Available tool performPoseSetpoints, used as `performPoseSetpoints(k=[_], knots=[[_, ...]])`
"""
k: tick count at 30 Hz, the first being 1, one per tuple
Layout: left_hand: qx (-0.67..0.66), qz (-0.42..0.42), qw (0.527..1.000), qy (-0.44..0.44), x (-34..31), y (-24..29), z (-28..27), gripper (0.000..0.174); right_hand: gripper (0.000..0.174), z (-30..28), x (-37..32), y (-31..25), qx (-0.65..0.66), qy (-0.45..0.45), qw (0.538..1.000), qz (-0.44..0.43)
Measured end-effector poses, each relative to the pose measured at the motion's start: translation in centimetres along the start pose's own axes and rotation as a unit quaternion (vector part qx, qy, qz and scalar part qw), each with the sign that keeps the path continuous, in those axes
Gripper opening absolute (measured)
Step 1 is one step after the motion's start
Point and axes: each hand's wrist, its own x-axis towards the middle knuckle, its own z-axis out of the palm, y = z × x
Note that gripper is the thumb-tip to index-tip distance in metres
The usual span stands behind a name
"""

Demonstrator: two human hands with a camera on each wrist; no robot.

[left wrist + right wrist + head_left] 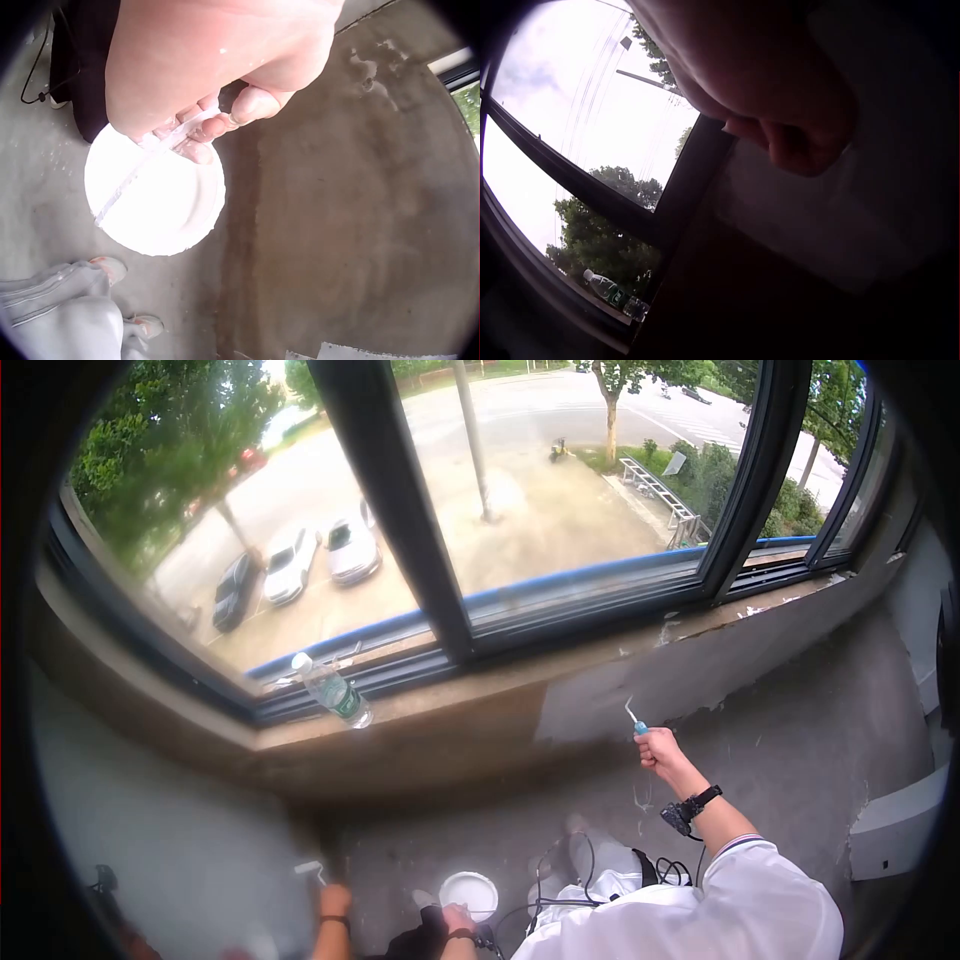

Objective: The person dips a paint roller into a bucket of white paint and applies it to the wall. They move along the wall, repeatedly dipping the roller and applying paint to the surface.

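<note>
The right hand (660, 748) is clamped round the blue grip of a small brush (634, 720), raised against the wall (800, 690) just below the window sill (480, 695). The brush tip meets the lower border of a pale painted patch. That patch runs right from here under the sill, and its ragged left edge stops against bare brown plaster. In the right wrist view the hand (780, 90) is a dark shape with curled fingers, and the brush cannot be made out there.

Well below the sill, near the floor, the left hand (456, 916) has its fingers (196, 129) curled round the thin white handle (142, 169) of a paint bucket (154, 187), which is full of white paint. In the head view the bucket (469, 893) sits just beside that hand. The concrete floor (345, 225) to the bucket's right lies open up to the foot of the wall. On its other side are two light shoes and the person's trouser legs, with black cables (560, 860) looped close by.

Further left, below the sill's left end, a third hand (335, 900) holds a small roller (310, 871) near the grey left wall.

One water bottle (335, 692) stands tilted on the sill by the window frame (400, 520); it also shows in the right wrist view (615, 294). The count is one brush, one roller, one bucket and one bottle. Beyond the glass above the sill, three cars (290, 565) are parked side by side.
</note>
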Motion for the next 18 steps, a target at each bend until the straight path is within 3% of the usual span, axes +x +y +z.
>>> performPoseSetpoints(k=[1, 3, 4, 5, 7, 9, 11, 13, 15, 18], knots=[[0.157, 0.086, 0.983, -0.037, -0.2, -0.5, -0.4, 0.032, 0.016, 0.2, -0.2, 0.1, -0.002, 0.000, 1.000, 0.006], [-0.139, -0.054, 0.988, 0.033, -1.8, 1.2, 1.7, 0.030, 0.014, 1.0, -1.2, -0.3, -0.008, 0.005, 1.000, 0.004], [-0.139, -0.075, 0.987, 0.037, -1.6, 1.1, 1.8, 0.027, 0.010, 1.0, -1.8, -0.7, -0.003, -0.010, 1.000, 0.002], [-0.025, -0.022, 0.999, 0.007, -2.4, 1.3, 2.1, 0.025, 0.010, 1.3, -3.0, -1.3, -0.008, -0.011, 1.000, 0.006], [0.007, 0.014, 1.000, 0.024, -2.1, 0.9, 2.6, 0.024, 0.008, 2.0, -5.5, -2.9, 0.010, -0.028, 1.000, -0.005], [-0.167, -0.074, 0.982, 0.050, -0.7, -0.3, 2.2, 0.022, 0.010, 2.4, -7.7, -4.3, -0.002, -0.053, 0.998, -0.023], [-0.002, 0.037, 0.999, -0.002, -0.5, -0.9, 1.9, 0.022, 0.013, 3.1, -9.7, -5.4, -0.005, -0.065, 0.997, -0.031], [-0.186, -0.083, 0.977, 0.061, -0.8, -0.1, 3.3, 0.021, 0.014, 3.3, -10.4, -5.2, -0.015, -0.074, 0.997, -0.028], [-0.195, -0.092, 0.976, 0.033, -0.4, -1.0, 3.0, 0.016, 0.016, 3.5, -11.1, -5.0, -0.002, -0.090, 0.996, -0.023], [-0.246, -0.110, 0.961, 0.057, 0.8, -3.0, 3.1, 0.014, 0.017, 4.9, -12.9, -4.8, 0.008, -0.104, 0.995, 0.002]])
